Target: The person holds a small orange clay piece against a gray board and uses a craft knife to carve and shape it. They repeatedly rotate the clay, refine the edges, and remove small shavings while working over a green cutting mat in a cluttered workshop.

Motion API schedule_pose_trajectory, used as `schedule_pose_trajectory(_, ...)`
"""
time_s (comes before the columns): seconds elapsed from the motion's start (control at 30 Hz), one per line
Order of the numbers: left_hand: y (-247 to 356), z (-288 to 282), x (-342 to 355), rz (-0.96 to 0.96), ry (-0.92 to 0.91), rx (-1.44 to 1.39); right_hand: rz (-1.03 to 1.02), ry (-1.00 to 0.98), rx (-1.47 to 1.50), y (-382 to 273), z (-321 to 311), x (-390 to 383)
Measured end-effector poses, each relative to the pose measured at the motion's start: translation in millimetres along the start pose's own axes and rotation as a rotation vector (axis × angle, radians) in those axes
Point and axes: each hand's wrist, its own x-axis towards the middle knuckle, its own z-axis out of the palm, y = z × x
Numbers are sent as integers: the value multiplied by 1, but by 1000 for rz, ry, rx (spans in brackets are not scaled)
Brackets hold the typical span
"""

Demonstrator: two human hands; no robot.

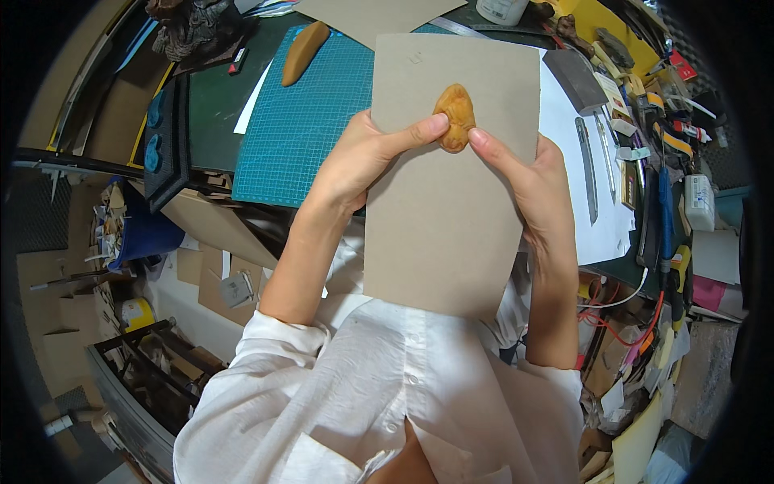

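Observation:
A grey-beige cardboard sheet (435,218) is held up in front of me, its lower edge against my white shirt. On its upper half sits a small orange-brown modelled lump (455,105), clay- or wax-like, with a pinched waist and a rounded lower end. My left hand (367,157) grips the sheet's left side, its thumb touching the lump near the waist. From the other side my right hand (536,181) grips the sheet, with its thumb tip against the lump's lower right. The fingers of both hands are mostly hidden behind the cardboard.
Beyond the sheet, a teal cutting mat (278,145) carries a long tan piece (305,52). White paper (568,161) lies to the right with a grey blade-like tool (586,169). Crowded tools and a white bottle (699,202) line the right edge. A blue bin (153,230) stands lower left.

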Motion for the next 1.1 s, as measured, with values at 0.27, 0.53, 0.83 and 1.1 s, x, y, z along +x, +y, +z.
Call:
schedule_pose_trajectory(0.27, -4, 1, 1, 29, 14, 14, -30, 16, -23, 0, 1, 1)
schedule_pose_trajectory(0.53, 0, 6, -3, 36, 33, 70, -35, 0, 10, 7, -3, 2)
schedule_pose_trajectory(0.83, 0, 5, -5, 58, 12, 134, 44, -37, 116, 14, -6, 4)
schedule_pose_trajectory(1.1, -10, 2, 0, 41, 81, 84, 43, -57, 155, 17, -5, 5)
